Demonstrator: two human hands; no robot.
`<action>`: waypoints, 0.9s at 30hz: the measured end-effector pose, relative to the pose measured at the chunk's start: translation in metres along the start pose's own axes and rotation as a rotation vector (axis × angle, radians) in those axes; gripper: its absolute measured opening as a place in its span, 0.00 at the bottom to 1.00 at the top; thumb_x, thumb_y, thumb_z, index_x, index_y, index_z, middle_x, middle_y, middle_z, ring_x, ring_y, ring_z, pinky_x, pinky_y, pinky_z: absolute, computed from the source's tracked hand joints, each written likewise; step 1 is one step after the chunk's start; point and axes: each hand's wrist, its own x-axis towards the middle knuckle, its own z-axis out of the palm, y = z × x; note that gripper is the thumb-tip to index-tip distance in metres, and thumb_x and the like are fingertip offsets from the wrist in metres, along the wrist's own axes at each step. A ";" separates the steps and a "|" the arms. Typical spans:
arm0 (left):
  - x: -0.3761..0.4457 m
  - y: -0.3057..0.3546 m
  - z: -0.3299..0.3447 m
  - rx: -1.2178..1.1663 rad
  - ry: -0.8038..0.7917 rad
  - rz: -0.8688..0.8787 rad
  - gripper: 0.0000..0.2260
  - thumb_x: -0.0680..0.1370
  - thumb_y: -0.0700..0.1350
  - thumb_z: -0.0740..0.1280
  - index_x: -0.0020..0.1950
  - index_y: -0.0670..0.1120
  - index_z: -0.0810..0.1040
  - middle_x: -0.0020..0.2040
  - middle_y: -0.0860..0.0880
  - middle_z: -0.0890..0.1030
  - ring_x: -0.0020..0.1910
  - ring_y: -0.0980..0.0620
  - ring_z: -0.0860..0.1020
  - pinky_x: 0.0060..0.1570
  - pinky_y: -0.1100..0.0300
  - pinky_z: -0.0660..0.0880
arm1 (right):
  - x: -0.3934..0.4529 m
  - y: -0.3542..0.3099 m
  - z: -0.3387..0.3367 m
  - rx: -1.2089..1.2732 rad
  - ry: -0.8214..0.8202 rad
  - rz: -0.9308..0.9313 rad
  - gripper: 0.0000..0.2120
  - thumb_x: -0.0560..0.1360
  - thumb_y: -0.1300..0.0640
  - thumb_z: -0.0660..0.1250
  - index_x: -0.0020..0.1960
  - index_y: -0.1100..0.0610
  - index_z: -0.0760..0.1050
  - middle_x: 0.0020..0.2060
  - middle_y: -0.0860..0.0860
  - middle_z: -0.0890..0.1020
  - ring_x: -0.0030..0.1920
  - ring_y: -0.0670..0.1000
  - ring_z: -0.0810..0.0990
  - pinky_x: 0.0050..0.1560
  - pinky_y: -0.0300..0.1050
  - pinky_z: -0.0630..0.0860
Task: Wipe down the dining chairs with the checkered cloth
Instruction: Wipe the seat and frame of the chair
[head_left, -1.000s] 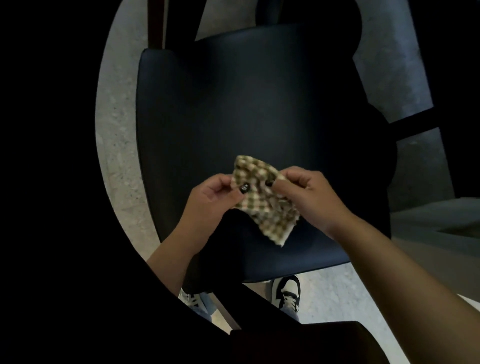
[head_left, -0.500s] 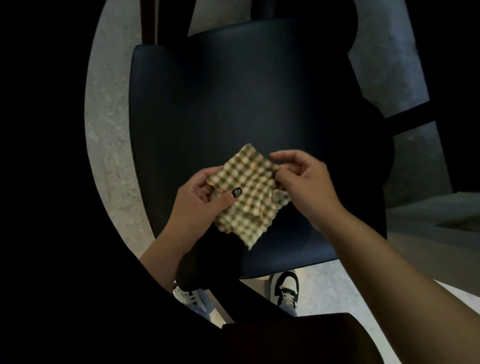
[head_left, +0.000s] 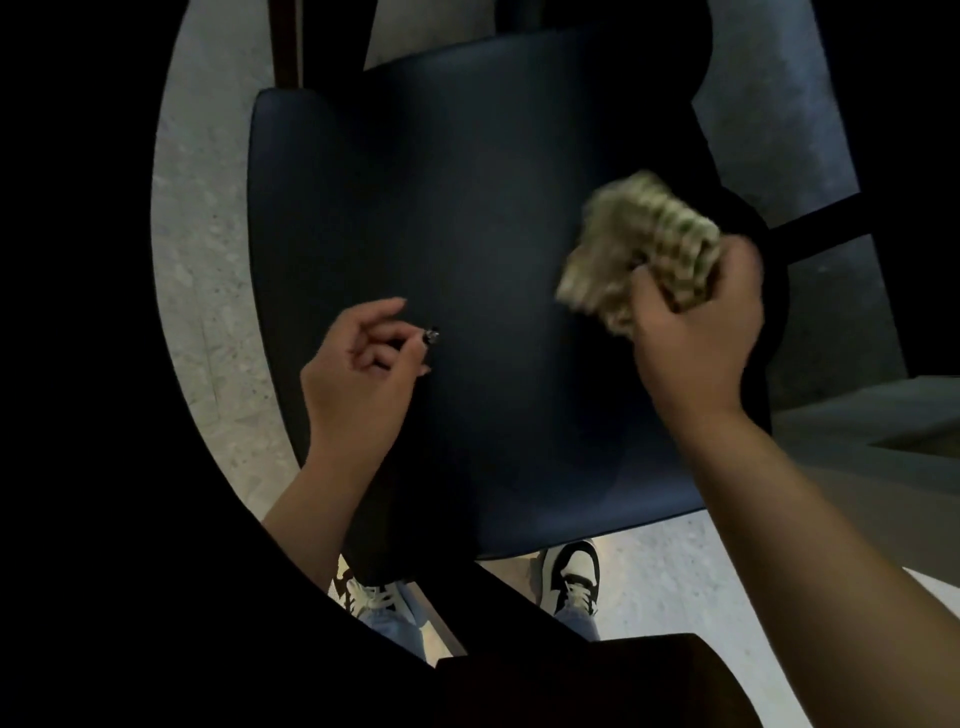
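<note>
A dark blue padded chair seat (head_left: 467, 218) fills the middle of the head view, seen from above. My right hand (head_left: 696, 332) grips the bunched checkered cloth (head_left: 639, 244) over the seat's right side; the cloth is blurred by motion. My left hand (head_left: 363, 364) hovers over the seat's left front part, fingers loosely curled, holding nothing. Whether the cloth touches the seat I cannot tell.
Speckled grey floor (head_left: 208, 260) shows left of the seat. Dark chair legs or rails (head_left: 810, 228) run at the right and behind. My two sneakers (head_left: 569, 577) stand below the seat's front edge. A dark wooden edge (head_left: 571, 670) lies at the bottom.
My left hand has let go of the cloth and dropped back to the left. My right hand has carried the cloth, now bunched, up and to the right across the seat.
</note>
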 end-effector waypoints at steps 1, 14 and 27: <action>0.000 -0.006 -0.004 0.064 0.029 0.064 0.14 0.77 0.38 0.70 0.60 0.50 0.76 0.47 0.60 0.81 0.43 0.62 0.81 0.45 0.68 0.79 | 0.003 0.001 -0.001 -0.020 0.055 -0.150 0.08 0.69 0.63 0.67 0.46 0.58 0.69 0.53 0.59 0.78 0.53 0.56 0.78 0.56 0.51 0.74; -0.002 -0.053 -0.010 0.761 -0.082 0.303 0.24 0.81 0.44 0.55 0.77 0.42 0.64 0.78 0.42 0.62 0.79 0.46 0.53 0.77 0.52 0.47 | -0.021 0.018 0.072 -0.465 -0.573 -0.460 0.30 0.68 0.69 0.60 0.70 0.59 0.70 0.70 0.60 0.70 0.74 0.64 0.60 0.72 0.63 0.51; -0.019 -0.032 -0.033 0.708 -0.176 0.282 0.23 0.79 0.37 0.61 0.74 0.37 0.67 0.77 0.38 0.62 0.78 0.41 0.58 0.75 0.41 0.57 | -0.068 -0.035 0.024 0.191 -0.944 0.300 0.20 0.75 0.70 0.58 0.57 0.52 0.80 0.40 0.36 0.83 0.42 0.33 0.79 0.44 0.34 0.76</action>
